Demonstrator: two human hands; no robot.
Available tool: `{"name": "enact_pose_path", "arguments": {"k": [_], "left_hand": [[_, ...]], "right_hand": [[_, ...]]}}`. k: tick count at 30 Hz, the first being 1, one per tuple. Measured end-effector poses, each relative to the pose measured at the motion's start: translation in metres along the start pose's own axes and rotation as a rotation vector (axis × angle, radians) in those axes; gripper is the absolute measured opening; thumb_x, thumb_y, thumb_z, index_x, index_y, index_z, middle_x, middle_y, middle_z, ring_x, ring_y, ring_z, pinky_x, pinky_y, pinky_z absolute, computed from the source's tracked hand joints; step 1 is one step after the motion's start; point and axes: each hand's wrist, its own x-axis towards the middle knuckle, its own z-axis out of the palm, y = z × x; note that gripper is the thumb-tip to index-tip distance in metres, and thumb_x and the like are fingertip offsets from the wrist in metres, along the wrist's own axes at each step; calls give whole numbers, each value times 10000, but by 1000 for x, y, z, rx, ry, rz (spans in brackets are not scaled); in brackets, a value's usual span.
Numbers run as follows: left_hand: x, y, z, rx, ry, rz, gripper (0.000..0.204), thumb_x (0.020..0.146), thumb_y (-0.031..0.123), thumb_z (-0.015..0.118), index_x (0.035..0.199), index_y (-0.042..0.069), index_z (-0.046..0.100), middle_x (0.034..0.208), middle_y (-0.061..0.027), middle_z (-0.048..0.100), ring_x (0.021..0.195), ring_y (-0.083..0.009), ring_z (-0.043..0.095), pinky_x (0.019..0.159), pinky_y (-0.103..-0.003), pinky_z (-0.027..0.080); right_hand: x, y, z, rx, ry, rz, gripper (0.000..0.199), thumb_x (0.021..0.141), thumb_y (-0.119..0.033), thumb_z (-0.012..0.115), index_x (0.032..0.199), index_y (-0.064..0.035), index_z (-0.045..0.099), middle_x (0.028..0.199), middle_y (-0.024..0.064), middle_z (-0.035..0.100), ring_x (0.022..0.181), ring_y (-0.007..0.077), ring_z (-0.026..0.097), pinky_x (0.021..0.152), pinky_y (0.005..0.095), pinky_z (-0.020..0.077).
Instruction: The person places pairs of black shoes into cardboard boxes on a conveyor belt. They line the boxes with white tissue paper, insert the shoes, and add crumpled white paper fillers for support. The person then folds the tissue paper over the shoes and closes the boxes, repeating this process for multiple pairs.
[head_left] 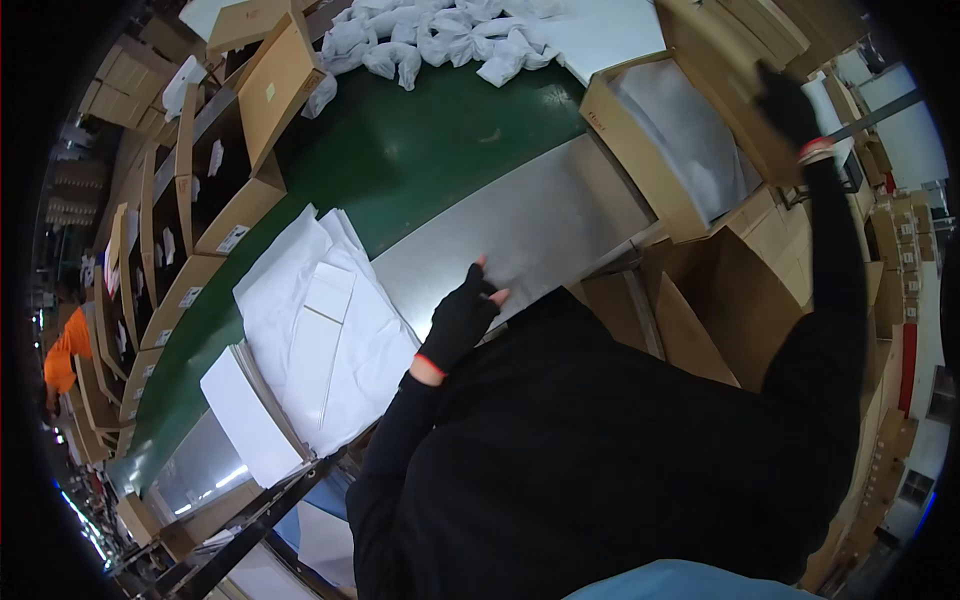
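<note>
My left hand, in a black glove with bare fingertips and a red cuff, hovers over or rests on the bare metal edge of the bench. Its index finger and thumb are apart, with nothing between them. On the far right, my right hand, gloved the same way, is at the raised brown lid of a cardboard box. Blur hides whether its fingers grip the lid. White tissue-like wrapping fills the box. White paper sheets lie left of my left hand.
A green conveyor belt runs behind the metal edge. White wrapped bundles lie at its far end. Open cartons line its left side. A large open carton stands at my right. Someone in orange is at far left.
</note>
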Motion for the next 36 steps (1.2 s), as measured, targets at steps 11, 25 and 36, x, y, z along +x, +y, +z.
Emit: {"name": "enact_pose_path", "arguments": {"k": [11,25,36], "left_hand": [[-28,2,3,-218,13,-212,636,923,236,612,1451,41,314,922,-60,672,800,-180,667,735,-298,490],[-4,-172,-152,201,264,-296,725,857,363,643,1460,113,329,1214,-126,620,986,-286,650,841,-364,514],[84,-291,-410,1267,640,-408,310,746,122,648,1056,97,647,1005,-144,630,970,-328,603,825,-454,479]], "right_hand": [[-43,-143,100,137,346,-10,777,826,-265,657,1469,-101,254,1483,173,323,1322,376,357,1024,589,314],[31,-189,130,267,589,-175,863,878,-416,599,1512,-48,144,1581,136,138,1448,373,121,1110,609,165],[-30,-390,73,711,-65,-589,750,793,-197,694,1439,-67,336,1511,161,285,1431,350,192,1172,491,119]]}}
